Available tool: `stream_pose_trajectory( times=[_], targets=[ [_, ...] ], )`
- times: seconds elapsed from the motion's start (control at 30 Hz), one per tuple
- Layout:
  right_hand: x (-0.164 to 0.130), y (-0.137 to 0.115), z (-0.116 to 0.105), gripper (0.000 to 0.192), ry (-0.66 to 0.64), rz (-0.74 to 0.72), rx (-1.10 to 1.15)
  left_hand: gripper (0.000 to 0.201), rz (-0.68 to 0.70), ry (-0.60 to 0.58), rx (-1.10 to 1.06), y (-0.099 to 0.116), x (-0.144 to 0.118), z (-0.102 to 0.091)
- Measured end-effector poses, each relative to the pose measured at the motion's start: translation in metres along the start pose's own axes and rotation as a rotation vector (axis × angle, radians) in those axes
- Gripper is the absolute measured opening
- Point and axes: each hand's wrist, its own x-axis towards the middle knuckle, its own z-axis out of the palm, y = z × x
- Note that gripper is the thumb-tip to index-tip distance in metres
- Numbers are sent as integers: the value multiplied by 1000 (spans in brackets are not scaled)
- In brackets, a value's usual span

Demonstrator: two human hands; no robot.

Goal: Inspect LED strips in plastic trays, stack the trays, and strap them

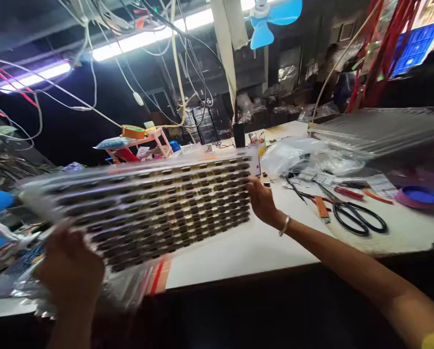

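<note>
Above the near left part of the white table (246, 247), a wide clear plastic tray (154, 208) is held in the air, tilted, its many small pockets filled with dark components. Motion blur softens its left half.

Left hand (69, 271): near left, at the tray's near left corner, fingers curled and clamped on that edge. Blurred, so the exact grip is hard to read.

Right hand (262, 199): at the tray's right end, fingers closed on that edge, thumb side toward the camera. A thin metal bangle (284, 226) sits on the wrist; the forearm runs in from the near right.

Under the tray's near edge, a clear bag with a red strip (154, 278) lies on the table.

Right of the right hand, on the table: black-handled scissors (358, 218), a red-handled tool (347, 193), an orange strip (322, 207), crumpled clear bags (297, 155).

Far right: a purple round lid (418, 196), and above it a stack of clear trays (384, 128), blurred.

Far left centre: a small pink rack (147, 143) with a roll of tape (133, 131) on top.

Overhead: tube lights (144, 39), hanging cables, a blue fan (275, 17).
</note>
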Motion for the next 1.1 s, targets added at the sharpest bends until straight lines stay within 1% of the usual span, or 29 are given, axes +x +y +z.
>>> stream_pose_trajectory(
  times=[0.07,0.1,0.13,0.17,0.2,0.23,0.3,0.37,0.43,0.47,0.53,0.6,0.67,0.73,0.8,0.87,0.9,0.97,1.0,1.03,1.1],
  targets=[
    [-27,19,-24,44,-7,132,-72,48,-25,218,-18,36,1,22],
    [-40,29,-33,45,-33,188,-109,42,-11,269,-34,52,2,36],
    [-52,39,-41,46,-70,240,-146,37,15,257,-51,66,3,51],
    [-63,49,-47,46,-115,286,-183,35,47,190,-66,77,4,68],
    [-72,57,-51,46,-161,327,-218,35,69,87,-71,85,5,86],
    [-79,65,-54,45,-209,362,-251,35,66,18,-69,90,6,103],
    [-90,76,-54,42,-296,414,-310,33,47,-82,-60,93,5,132],
    [-99,81,-52,39,-370,449,-358,35,18,-150,-54,88,1,150],
    [-109,84,-51,38,-422,474,-389,42,-5,-198,-62,80,-8,157],
    [-115,84,-51,40,-428,478,-383,48,9,-219,-84,75,-13,157],
    [-128,86,-52,48,-388,463,-331,51,80,-236,-136,67,-24,157],
    [-136,86,-53,52,-327,425,-287,48,152,-217,-157,64,-31,158],
    [-136,86,-52,52,-323,407,-350,46,163,-193,-130,64,-34,160],
    [-128,83,-51,50,-371,360,-472,45,147,-187,-89,68,-32,163],
    [-117,77,-51,46,-397,234,-605,45,152,-175,-39,71,-30,165],
    [-107,70,-51,42,-400,38,-676,45,173,-165,0,73,-29,165],
    [-104,65,-51,40,-424,-64,-669,45,182,-165,3,73,-30,165],
    [-101,57,-51,39,-520,-253,-554,45,181,-169,-27,71,-32,165],
    [-102,53,-49,42,-583,-328,-474,45,170,-169,-60,70,-33,165],
    [-103,50,-47,48,-639,-382,-404,45,156,-168,-102,69,-34,165],
    [-107,44,-43,62,-700,-431,-329,44,129,-162,-196,67,-35,165]
  ],
)
